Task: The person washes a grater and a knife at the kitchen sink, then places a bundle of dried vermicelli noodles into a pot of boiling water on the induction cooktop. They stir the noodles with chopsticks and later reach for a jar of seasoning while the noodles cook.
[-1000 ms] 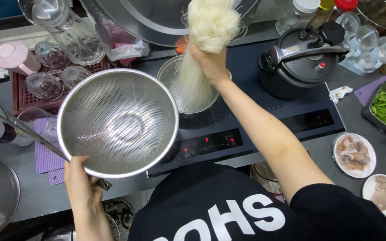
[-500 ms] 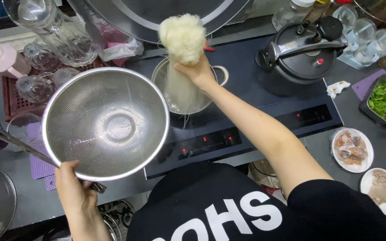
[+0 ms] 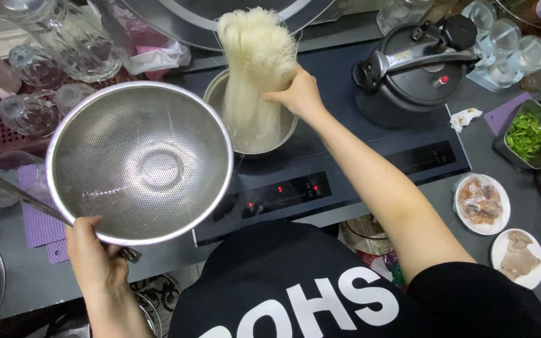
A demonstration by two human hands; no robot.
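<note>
My right hand grips a thick bundle of white rice noodles, held upright with its lower ends hanging into a small steel pot on the dark induction cooktop. My left hand holds the rim of a large perforated steel colander, empty, raised over the counter's left side just beside the pot.
A black pressure cooker stands on the cooktop's right burner. Glass jars and cups crowd the far left. A tray of chopped greens and two plates of raw meat lie at the right. A big steel lid leans behind the pot.
The noodle bundle has come down and sits lower in the pot. The colander has shifted slightly toward the pot, still in my left hand.
</note>
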